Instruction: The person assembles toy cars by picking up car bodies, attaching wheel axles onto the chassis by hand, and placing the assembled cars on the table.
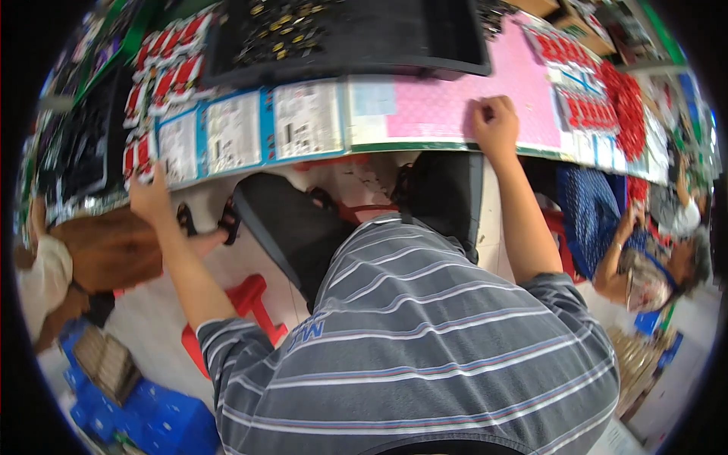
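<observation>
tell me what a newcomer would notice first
The black tray of small dark parts at top centre probably comes first, then the pink sheet by the right hand. Red and white packs stand out left and right, with the left hand at the left group.

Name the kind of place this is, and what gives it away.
Probably a small assembly or packing workshop: a big black tray of small dark parts, rows of red-and-white items laid out on a long bench, and other people beside it.
</observation>
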The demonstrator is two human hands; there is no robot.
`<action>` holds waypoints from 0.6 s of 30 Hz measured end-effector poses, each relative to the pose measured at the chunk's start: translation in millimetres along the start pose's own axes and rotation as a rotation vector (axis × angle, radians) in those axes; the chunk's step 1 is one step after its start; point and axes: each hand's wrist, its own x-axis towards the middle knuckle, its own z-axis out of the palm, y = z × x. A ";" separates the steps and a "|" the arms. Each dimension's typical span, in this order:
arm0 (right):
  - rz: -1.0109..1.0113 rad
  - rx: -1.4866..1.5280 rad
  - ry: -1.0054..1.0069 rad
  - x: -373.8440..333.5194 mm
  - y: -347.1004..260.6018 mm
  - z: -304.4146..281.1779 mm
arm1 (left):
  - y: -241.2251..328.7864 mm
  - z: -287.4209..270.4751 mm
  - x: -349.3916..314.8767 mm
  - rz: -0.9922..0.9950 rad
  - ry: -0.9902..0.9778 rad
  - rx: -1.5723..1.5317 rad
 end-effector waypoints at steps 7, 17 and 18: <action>0.125 -0.001 0.131 20.8 62.0 -70.7 | 25.0 -15.8 -17.3 0.144 0.182 -0.002; 0.271 -0.557 0.116 26.6 168.0 -144.2 | 218.2 -61.4 -165.9 0.040 -0.390 -0.883; 0.218 -0.540 0.202 23.8 151.7 -144.3 | 241.7 -69.6 -181.3 0.044 -0.473 -1.033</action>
